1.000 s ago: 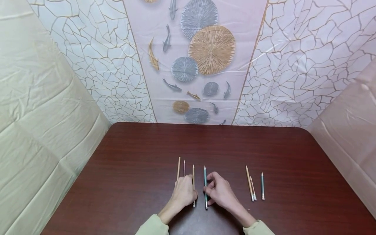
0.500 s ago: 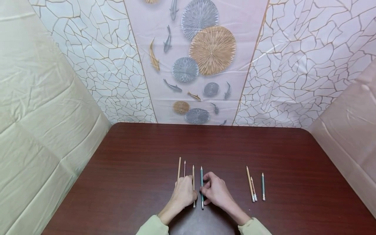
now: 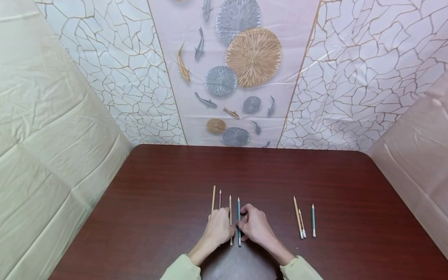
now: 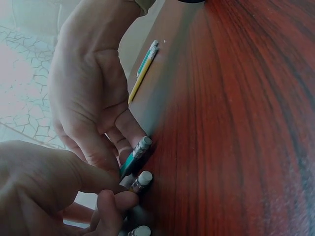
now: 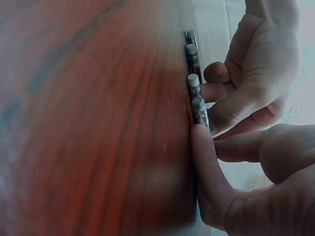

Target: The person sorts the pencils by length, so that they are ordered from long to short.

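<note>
- Two pale sleeves (image 3: 182,268) at worktop (image 3: 154,202) near side.
- L hand (image 3: 217,227): curled, thumb + fingers pinching tan pencil (image 3: 230,204); tip points away, eraser end near.
- R hand (image 3: 258,226): curled too, pinching long green pencil (image 3: 239,212), approx. parallel to tan one, just beside, narrow gap btwn.
- Well off to R: short green pencil (image 3: 313,220); left of it, yellow pencil (image 3: 298,216) w/ short pale pencil (image 3: 302,223) just beside.
- Past L hand: thin pink pencil (image 3: 220,197) & tan stick (image 3: 214,197), lower parts hidden in head view.
- Back: hanging cloth (image 3: 196,134) w/ fish + round motifs.
</note>
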A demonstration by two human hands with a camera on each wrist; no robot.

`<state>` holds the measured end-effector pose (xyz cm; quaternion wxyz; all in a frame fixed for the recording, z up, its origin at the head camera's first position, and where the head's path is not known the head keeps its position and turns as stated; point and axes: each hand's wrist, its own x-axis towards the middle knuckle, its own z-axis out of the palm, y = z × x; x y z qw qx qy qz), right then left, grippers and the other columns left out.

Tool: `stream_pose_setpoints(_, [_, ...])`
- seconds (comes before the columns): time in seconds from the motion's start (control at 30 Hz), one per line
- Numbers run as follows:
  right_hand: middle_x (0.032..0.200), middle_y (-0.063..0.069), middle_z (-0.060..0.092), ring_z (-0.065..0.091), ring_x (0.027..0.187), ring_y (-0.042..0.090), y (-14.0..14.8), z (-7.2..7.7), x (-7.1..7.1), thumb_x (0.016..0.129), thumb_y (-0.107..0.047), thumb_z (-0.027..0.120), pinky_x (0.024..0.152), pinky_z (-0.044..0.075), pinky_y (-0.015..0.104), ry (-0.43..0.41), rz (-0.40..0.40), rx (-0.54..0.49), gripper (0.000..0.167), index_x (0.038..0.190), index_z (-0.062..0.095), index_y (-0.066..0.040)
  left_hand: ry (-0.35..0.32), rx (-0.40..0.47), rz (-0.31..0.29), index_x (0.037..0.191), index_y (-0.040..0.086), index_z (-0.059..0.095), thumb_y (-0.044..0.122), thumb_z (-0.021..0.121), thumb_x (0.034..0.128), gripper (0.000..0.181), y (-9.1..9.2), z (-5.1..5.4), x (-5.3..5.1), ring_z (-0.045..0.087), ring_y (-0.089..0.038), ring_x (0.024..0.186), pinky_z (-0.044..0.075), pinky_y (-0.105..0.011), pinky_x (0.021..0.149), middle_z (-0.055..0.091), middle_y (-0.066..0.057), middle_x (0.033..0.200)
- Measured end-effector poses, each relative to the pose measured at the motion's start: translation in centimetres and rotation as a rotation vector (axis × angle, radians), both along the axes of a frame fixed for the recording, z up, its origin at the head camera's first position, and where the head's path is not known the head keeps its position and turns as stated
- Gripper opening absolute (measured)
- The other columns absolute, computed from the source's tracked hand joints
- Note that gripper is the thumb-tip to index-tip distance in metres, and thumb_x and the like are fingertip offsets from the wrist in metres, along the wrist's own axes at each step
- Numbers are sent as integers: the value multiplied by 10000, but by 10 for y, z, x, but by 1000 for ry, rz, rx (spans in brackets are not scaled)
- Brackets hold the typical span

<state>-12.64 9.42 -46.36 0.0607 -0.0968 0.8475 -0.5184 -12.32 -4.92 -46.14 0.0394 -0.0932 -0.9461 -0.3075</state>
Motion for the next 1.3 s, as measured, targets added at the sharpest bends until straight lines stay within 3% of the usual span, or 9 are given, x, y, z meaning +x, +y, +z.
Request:
stream_pose_setpoints(0.9, [656, 58, 621, 610, 397, 186, -2, 0, -2, 804, 107, 681, 399, 504, 315, -6, 5, 19, 226, 1000, 570, 101, 26, -17, -37, 701, 86, 569, -27, 699, 645, 182, -3, 2, 0, 601, -238, 595, 494, -373, 558, 507, 25, 582])
stream_pose_setpoints(1.3, [664, 50, 617, 616, 405, 192, -3, -2, -2, 803, 82, 672, 406, 508, 314, -10, -7, 16, 237, 1018, 574, 112, 25, -7, -7, 705, 106, 566, 1, 689, 636, 176, -2, 0, 1, 581, -255, 580, 470, -381, 523, 504, 19, 583])
